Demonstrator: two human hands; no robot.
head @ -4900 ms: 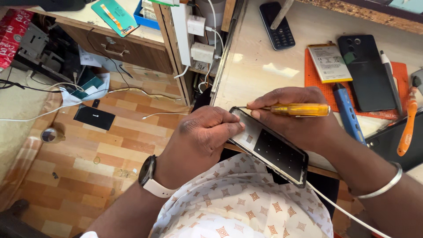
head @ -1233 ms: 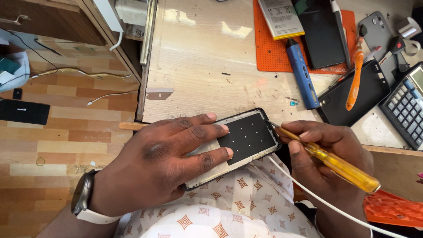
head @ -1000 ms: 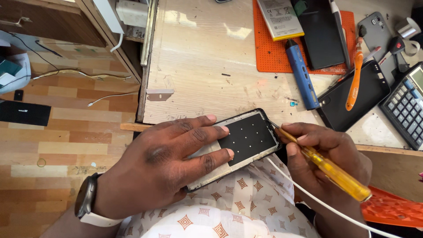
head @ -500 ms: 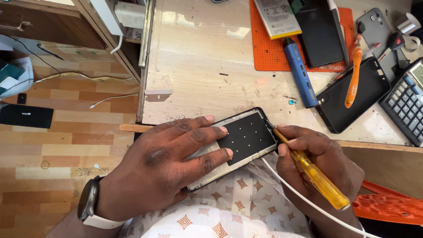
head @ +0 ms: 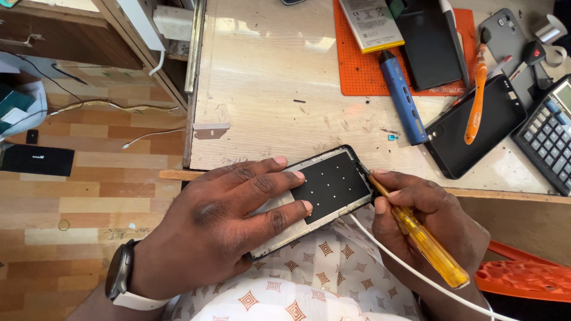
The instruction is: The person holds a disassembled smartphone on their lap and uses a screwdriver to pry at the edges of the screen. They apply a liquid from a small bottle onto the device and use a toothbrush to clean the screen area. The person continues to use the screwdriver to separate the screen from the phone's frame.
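My left hand [head: 223, 229] lies flat on an opened phone [head: 330, 189] with a black dotted inner panel, pinning it against the table's front edge and my lap. My right hand [head: 431, 229] grips a yellow-handled screwdriver [head: 425, 245]. Its tip touches the phone's upper right edge. A white cable [head: 410, 270] runs under my right hand across my patterned shirt.
On the wooden table [head: 267, 83] lie an orange mat [head: 363, 65] with a battery [head: 372, 21] and a black phone [head: 431, 44], a blue tool [head: 403, 98], an orange-handled tool [head: 476, 104], a black phone back [head: 476, 128] and a calculator [head: 550, 137]. Wooden floor at left.
Over five seconds the phone turned from my right side to lie under my left hand. In the last second the screwdriver tip stays at the phone's edge; my view shifted slightly.
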